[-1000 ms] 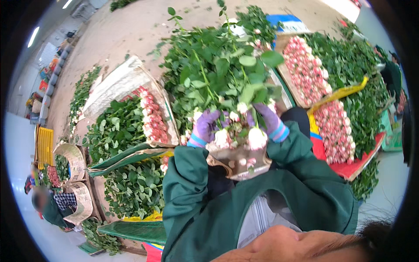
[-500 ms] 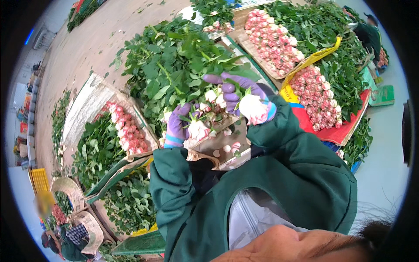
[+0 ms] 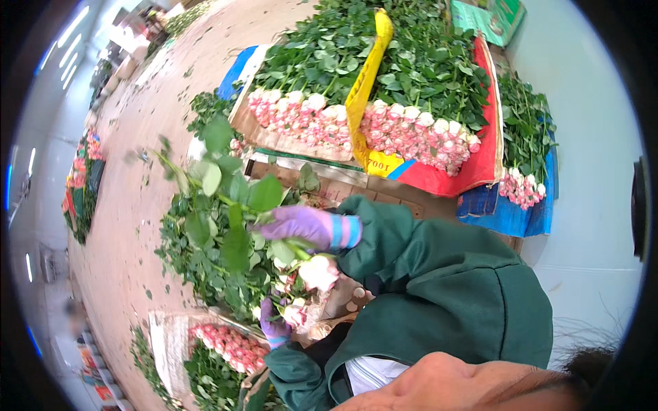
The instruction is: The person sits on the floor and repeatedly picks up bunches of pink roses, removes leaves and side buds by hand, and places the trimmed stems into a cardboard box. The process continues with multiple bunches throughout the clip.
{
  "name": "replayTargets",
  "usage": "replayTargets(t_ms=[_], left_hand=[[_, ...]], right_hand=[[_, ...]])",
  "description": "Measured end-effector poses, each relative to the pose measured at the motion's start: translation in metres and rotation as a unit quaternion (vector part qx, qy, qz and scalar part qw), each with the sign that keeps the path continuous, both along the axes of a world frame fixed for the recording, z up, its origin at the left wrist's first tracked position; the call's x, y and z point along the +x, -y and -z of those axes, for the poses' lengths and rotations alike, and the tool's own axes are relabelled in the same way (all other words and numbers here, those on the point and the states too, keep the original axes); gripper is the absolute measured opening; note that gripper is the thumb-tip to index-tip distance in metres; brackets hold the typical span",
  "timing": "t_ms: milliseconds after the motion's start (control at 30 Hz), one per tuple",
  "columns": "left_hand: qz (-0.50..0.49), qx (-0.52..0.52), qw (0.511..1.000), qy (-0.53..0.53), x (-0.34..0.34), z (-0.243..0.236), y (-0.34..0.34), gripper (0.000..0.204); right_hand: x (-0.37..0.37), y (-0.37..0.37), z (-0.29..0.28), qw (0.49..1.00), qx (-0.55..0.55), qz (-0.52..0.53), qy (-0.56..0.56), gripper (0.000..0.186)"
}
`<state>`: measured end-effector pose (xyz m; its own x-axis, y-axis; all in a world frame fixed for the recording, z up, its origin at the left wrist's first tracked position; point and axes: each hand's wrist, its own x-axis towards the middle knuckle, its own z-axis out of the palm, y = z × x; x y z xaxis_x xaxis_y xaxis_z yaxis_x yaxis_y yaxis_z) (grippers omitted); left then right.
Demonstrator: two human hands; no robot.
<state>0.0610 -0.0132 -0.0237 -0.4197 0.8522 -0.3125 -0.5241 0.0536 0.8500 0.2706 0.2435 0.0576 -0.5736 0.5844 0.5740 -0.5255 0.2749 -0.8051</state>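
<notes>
My right hand [image 3: 299, 227], in a purple glove with a striped cuff, is closed around the leafy stem of a white rose tinged pink [image 3: 319, 272]. The rose's bloom hangs just below my glove, and blurred green leaves [image 3: 236, 198] stretch to the upper left. Nearer my body, my left hand [image 3: 273, 325], gloved alike, is closed at a second pale pink rose [image 3: 295, 313]; foliage partly hides its fingers. Beneath both hands lies a heap of leafy rose stems [image 3: 205, 253], with several more blooms close to the left hand.
Ahead to the right, pink and white roses [image 3: 418, 133] lie in rows on wrapping, split by a yellow strip [image 3: 369, 89]. Further right, more roses rest in a blue wrapper [image 3: 510, 209]. Another pink bundle [image 3: 229, 348] is at the lower left. Fallen leaves dot the floor [image 3: 147, 185].
My view has turned to the right, bringing the wrapped bundles nearer the middle. My right hand has moved away from my left, and the rose in it now has its stem swung out leftward.
</notes>
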Motion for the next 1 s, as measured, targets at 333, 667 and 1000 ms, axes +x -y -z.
replayTargets(t_ms=[333,667,1000], left_hand=[[-0.031,-0.078,0.996,0.001,0.010,0.013,-0.014,0.027],[-0.008,-0.055,0.983,-0.173,0.004,0.030,-0.015,0.028],[-0.015,-0.034,0.999,-0.005,0.014,0.015,-0.014,0.024]], right_hand=[[0.345,-0.155,-0.035,0.677,0.003,0.668,0.311,0.047],[0.583,-0.250,0.180,0.522,-0.061,0.511,0.680,0.053],[0.512,-0.227,0.119,0.429,-0.196,0.452,0.757,0.063]])
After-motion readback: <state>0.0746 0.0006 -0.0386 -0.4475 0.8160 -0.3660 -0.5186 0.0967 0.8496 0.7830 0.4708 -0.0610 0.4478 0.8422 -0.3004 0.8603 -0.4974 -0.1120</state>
